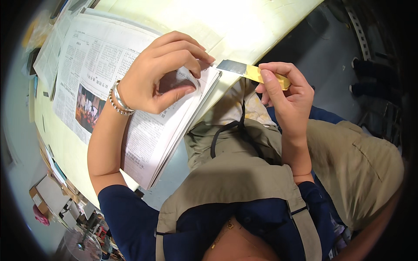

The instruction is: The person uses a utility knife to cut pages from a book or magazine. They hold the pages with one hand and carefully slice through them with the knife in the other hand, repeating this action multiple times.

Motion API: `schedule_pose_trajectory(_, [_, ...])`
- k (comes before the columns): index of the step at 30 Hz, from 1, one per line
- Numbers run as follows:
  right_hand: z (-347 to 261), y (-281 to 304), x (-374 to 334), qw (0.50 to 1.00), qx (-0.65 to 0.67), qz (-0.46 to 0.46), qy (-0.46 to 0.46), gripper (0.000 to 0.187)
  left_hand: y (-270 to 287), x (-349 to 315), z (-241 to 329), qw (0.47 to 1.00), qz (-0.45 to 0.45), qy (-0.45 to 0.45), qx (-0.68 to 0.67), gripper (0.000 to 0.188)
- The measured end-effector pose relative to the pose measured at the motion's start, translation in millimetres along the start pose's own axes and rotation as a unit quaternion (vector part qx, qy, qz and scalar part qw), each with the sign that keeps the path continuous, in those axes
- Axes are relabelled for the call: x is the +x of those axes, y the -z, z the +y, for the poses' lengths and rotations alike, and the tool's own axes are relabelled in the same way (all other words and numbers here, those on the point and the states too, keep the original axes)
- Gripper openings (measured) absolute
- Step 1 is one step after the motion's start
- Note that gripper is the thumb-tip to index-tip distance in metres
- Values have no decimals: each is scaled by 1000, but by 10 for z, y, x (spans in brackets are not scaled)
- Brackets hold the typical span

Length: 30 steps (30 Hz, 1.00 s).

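A thick stack of newspapers (143, 152) lies on the table, its cut edges facing me. My left hand (165, 74) rests over the stack's near corner, fingers bent, with a sheet's edge curled up between thumb and fingers. Beaded and metal bracelets circle that wrist. In my right hand (283, 87), pinched between thumb and fingers, is a flat blade (232, 67) with a dark grey end and a yellow-wrapped handle. The blade's tip points left, just beside the stack's corner and close to my left fingertips. Whether it touches the paper I cannot tell.
The pale table (261, 21) runs diagonally, its edge near my right hand. A person's khaki-covered leg (357, 169) is close on my right. Dark-trousered legs (374, 76) show farther off. Boxes and clutter (82, 209) stand beyond the table at lower left.
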State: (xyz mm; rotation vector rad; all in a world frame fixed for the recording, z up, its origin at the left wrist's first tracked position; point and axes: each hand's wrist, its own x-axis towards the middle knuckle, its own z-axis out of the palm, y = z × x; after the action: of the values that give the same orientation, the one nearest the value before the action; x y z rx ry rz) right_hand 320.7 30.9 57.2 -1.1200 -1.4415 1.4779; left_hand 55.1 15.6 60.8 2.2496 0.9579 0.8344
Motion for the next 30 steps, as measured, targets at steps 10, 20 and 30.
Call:
schedule_pose_trajectory(10, [33, -3, 53, 1000, 12, -10, 10, 13, 19, 24, 2, 999, 22, -34, 31, 25])
schedule_pose_trajectory(20, [38, 10, 71, 1000, -5, 12, 14, 13, -37, -37, 52, 998, 35, 33, 32, 19])
schedule_pose_trajectory(30, [32, 15, 95, 999, -19, 16, 33, 13, 31, -6, 37, 986, -7, -5, 166, 17])
